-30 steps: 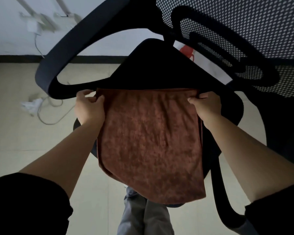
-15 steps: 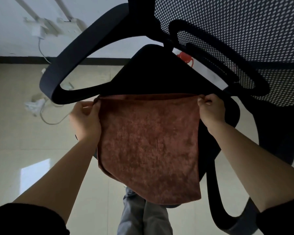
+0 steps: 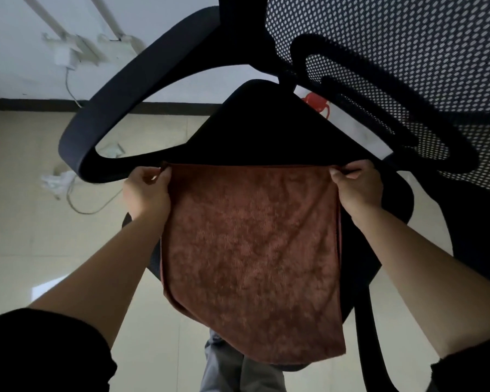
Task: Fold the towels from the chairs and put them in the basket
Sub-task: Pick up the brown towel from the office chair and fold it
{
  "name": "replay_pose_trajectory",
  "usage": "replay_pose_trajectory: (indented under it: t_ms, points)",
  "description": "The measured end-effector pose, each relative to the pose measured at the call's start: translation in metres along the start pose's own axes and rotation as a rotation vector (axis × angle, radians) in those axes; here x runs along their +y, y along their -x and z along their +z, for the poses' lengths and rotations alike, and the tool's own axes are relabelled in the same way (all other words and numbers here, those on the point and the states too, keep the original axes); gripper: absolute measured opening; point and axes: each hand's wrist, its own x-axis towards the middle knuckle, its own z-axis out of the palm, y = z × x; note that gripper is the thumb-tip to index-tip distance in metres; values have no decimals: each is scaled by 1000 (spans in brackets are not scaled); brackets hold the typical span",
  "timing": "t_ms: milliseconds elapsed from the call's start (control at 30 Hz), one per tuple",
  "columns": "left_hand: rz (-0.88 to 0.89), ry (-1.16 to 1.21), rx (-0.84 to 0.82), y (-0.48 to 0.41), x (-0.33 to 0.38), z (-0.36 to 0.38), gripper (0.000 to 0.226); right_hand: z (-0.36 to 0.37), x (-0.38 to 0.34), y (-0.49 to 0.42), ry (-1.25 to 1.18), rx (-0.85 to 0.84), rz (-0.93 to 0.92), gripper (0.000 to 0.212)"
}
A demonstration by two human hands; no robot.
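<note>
The towel is pinched at its top corners by both hands; the layers hanging below the fingers could be misaligned if one pinch slackens.

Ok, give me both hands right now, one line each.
Left hand: closed, pinching the top left corner of the brown towel.
Right hand: closed, pinching the towel's top right corner.

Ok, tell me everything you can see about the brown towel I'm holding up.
The brown towel is a rust-brown, plush, velvety cloth, seemingly doubled over, a second layer edge showing along its sides. It hangs flat, stretched between the left hand and right hand, each pinching a top corner. Its lower edge slopes down to the right. Behind it is the black office chair.
</note>
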Motion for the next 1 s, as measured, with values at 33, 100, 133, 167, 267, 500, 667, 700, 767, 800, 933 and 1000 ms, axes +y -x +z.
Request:
replay_pose_trajectory:
  t_ms: [33,100,133,167,267,500,667,700,767,800,933,1000]
  points:
    - [-6,-5,4,3,0,2,21,-1,-1,0,-9,-19,24,32]
    - [-34,15,1,8,3,4,29,-2,-1,-2,-9,-84,70,36]
    - [-59,43,-4,9,4,5,34,-3,-1,-3,-21,-119,94,35]
    - [-95,85,-14,10,6,7,38,-4,-1,-4,-42,-153,118,30]
    - [-242,135,-54,7,7,14,42,-8,-5,-4,-113,-207,174,10]
    - [68,-233,-93,18,18,-8,30,-21,-15,1,-258,-227,285,9]
    - [97,-132,-69,18,61,-23,21,-31,-25,1,-405,-192,250,12]
    - [97,-82,-90,14,67,-21,17,-31,-29,0,-440,-166,219,10]
    - [89,0,-163,6,74,-12,15,-29,-35,-3,-505,-144,182,10]
    - [87,-14,-207,3,74,-8,25,-27,-35,-4,-516,-153,178,8]
    - [28,-258,-315,5,56,2,45,-18,-23,-3,-366,-143,187,37]
    - [58,-357,-291,7,46,5,45,-16,-16,-5,-296,-140,167,33]
